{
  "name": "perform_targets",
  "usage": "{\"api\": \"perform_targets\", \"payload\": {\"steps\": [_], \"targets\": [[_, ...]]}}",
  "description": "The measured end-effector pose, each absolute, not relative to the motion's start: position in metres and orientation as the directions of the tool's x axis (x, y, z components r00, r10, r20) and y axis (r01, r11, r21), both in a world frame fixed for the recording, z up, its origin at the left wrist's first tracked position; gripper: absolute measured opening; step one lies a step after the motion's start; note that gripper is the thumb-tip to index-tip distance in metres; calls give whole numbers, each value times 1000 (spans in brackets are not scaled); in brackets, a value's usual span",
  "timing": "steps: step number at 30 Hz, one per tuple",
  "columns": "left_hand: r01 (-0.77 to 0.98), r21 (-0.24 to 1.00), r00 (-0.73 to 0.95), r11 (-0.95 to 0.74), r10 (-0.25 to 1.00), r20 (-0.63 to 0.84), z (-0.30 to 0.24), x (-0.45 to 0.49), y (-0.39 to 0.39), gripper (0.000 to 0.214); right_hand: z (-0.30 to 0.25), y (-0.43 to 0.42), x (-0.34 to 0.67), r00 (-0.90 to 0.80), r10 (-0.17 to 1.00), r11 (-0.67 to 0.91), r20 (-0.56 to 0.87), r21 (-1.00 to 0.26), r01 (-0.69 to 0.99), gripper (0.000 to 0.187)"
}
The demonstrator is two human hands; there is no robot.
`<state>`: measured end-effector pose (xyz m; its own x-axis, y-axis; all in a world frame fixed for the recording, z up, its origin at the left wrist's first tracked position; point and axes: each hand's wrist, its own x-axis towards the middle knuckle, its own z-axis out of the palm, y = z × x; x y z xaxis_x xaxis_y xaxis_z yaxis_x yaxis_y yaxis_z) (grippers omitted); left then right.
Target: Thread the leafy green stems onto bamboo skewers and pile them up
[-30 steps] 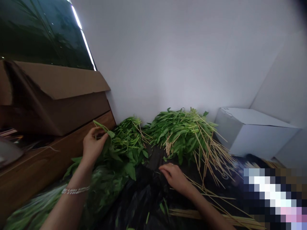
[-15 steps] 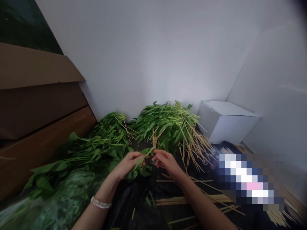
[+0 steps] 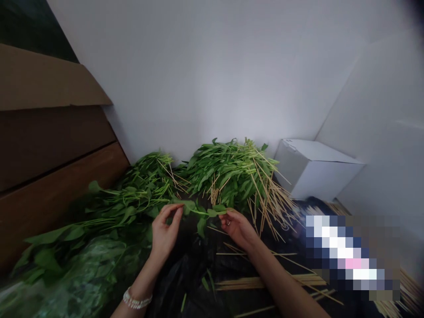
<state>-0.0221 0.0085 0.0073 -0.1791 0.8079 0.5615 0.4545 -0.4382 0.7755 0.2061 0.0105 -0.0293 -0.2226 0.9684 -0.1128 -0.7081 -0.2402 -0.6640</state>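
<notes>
A leafy green stem (image 3: 202, 213) is stretched roughly level between my two hands. My left hand (image 3: 168, 223), with a white beaded bracelet (image 3: 137, 299) on the wrist, pinches a leaf at its left end between thumb and fingertips. At the other end my right hand (image 3: 239, 227) has its fingers closed on the stem; a ring shows on one finger. Behind the hands lies a large heap of leafy greens (image 3: 221, 165) with thin wooden sticks (image 3: 274, 198) poking out of it. More loose greens (image 3: 132, 207) spread to the left.
Black plastic sheeting (image 3: 185, 269) covers the work surface. A bundle of sticks (image 3: 271, 281) lies by my right forearm. A white box (image 3: 321, 170) stands at the back right, an open cardboard box (image 3: 49, 132) at the left. Clear plastic (image 3: 96, 265) covers some greens. A pixelated patch hides part of the right.
My hands have moved apart, the left one to the left. The green stem, earlier held slanted between close fingers, now spans level between them.
</notes>
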Motion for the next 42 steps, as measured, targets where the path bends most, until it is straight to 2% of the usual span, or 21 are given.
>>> {"api": "perform_targets", "payload": {"steps": [4, 11, 21, 27, 34, 38, 42], "targets": [[580, 602, -94, -549, 689, 719, 7, -21, -2, 10, -30, 9, 207, -221, 972, -213, -76, -679, -703, 14], [638, 444, 38, -630, 600, 799, -1, -15, -6, 13, -28, 7, 205, -193, 978, -190, -81, -728, -658, 23], [715, 323, 158, -620, 594, 789, -11, -17, -4, 16, -23, 3, 200, -171, 978, -198, -116, -763, -615, 27], [770, 198, 265, -606, 587, 765, -12, -19, -4, 24, -30, 2, 196, -216, 975, -166, -46, -798, -579, 23], [811, 72, 380, -581, 616, 690, -9, -23, 1, 21, -30, 0, 192, -236, 971, -152, -25, -830, -537, 23], [804, 51, 403, -592, 606, 686, -5, -22, 0, 18, -29, -1, 194, -235, 972, -147, -16, -822, -551, 23], [816, 86, 356, -571, 615, 703, -2, -20, -2, 15, -28, 1, 196, -217, 975, -167, -52, -818, -551, 28]]}}
